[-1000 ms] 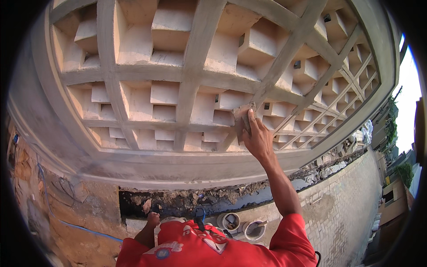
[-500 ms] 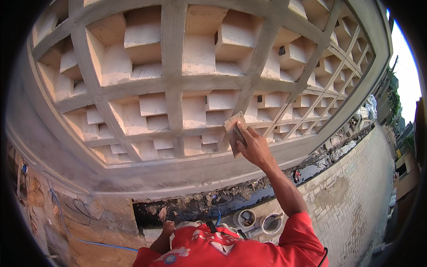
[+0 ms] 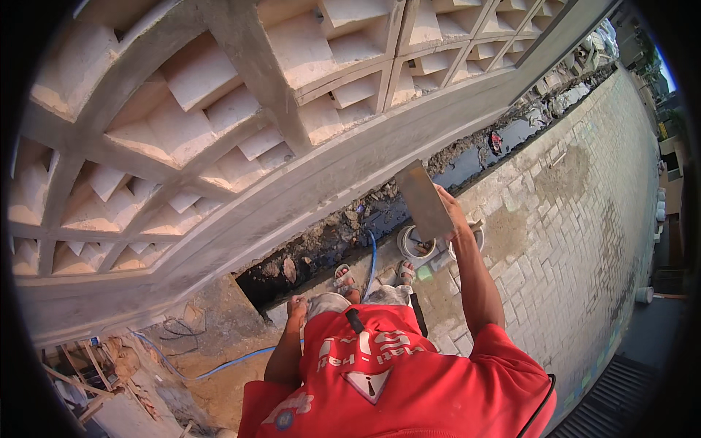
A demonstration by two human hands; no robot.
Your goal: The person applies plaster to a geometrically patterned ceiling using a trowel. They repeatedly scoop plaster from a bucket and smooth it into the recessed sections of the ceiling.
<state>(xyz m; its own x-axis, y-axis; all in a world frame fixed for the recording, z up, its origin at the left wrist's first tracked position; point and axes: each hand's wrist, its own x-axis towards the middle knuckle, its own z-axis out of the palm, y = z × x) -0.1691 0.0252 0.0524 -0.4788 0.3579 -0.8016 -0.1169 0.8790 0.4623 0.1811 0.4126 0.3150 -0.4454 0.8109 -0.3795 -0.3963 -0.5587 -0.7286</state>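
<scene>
My right hand [image 3: 454, 213] grips a flat rectangular plastering trowel [image 3: 423, 198], its grey-brown face turned up toward me. The trowel is held out over the ditch edge and partly covers two white buckets, apart from the wall. Its handle is hidden behind the plate. Low on the left, my left hand [image 3: 296, 309] rests by my left knee; its fingers are too small and shaded to read. Ahead stands a grey plastered lattice wall [image 3: 285, 120] with pale box-shaped recesses.
A muddy ditch [image 3: 292, 270] with dark water runs along the wall's foot. One white bucket [image 3: 414, 250] holds tools; another bucket [image 3: 479, 241] sits beside it. A blue hose [image 3: 241, 359] crosses the ground near my sandalled feet [image 3: 345, 277]. Paving [image 3: 569, 241] stretches right.
My right hand has drawn the trowel off the lattice, down and to the right, turning its flat face up. My view has tilted downward, so my feet now show.
</scene>
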